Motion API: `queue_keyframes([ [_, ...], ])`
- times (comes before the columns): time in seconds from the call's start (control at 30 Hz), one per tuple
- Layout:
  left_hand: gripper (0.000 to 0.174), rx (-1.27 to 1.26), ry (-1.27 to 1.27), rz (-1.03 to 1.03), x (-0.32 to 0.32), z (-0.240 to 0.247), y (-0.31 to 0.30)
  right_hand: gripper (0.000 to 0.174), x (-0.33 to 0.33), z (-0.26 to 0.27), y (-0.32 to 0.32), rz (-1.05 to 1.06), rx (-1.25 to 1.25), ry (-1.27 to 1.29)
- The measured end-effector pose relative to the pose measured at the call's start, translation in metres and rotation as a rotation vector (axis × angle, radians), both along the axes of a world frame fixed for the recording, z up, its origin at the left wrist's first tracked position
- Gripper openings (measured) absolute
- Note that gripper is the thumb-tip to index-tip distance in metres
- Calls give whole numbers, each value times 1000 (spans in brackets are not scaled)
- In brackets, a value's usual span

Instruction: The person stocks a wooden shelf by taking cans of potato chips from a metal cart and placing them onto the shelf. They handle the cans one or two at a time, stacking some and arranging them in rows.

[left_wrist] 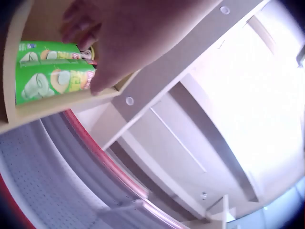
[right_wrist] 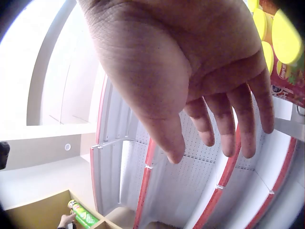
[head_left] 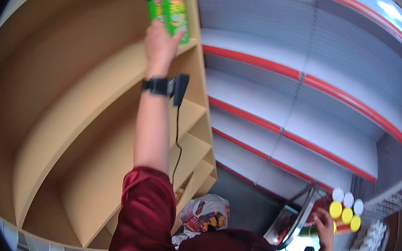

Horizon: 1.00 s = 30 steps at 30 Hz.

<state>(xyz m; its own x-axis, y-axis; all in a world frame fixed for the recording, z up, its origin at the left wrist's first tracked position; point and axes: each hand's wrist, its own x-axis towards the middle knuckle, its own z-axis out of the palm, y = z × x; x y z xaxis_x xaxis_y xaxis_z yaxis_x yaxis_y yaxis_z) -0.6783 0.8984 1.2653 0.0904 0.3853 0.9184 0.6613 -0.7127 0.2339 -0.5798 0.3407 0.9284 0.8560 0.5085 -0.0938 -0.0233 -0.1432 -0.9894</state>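
In the head view my left hand (head_left: 161, 44) is raised to the upper wooden shelf, around two green chip canisters (head_left: 176, 8) standing side by side. Its thumb lies over the right canister and the fingers are at the left one. In the left wrist view those green canisters (left_wrist: 47, 81) stand on the shelf at its side panel, the fingers on one side and the thumb on the other. My right hand (head_left: 324, 228) hangs low at the right, close to canisters with yellow lids (head_left: 347, 216). Seen in the right wrist view, its fingers (right_wrist: 219, 124) are extended and hold nothing.
The wooden shelf unit (head_left: 80, 79) fills the left. Metal shelves with red edges (head_left: 269, 68) stand beyond it. On the floor lies a plastic bag (head_left: 207, 212) of packages. At the lower right, white-topped canisters (head_left: 348, 200) stand beside wrapped white items (head_left: 373, 238).
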Motion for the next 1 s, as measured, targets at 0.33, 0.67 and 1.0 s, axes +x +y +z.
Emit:
queue_keyframes([
  [0.33, 39, -674, 1132, -484, -89, -348, -121, 29, 6, -56, -65, -516, -265, -276],
  [0.67, 47, -757, 1272, -671, -112, -381, -134, 34, -43, -86, -100, -661, -926, -8],
  [1.0, 37, -676, 952, -903, -73, -342, -197, 49, -34, -108, -80, -272, -1104, 112],
])
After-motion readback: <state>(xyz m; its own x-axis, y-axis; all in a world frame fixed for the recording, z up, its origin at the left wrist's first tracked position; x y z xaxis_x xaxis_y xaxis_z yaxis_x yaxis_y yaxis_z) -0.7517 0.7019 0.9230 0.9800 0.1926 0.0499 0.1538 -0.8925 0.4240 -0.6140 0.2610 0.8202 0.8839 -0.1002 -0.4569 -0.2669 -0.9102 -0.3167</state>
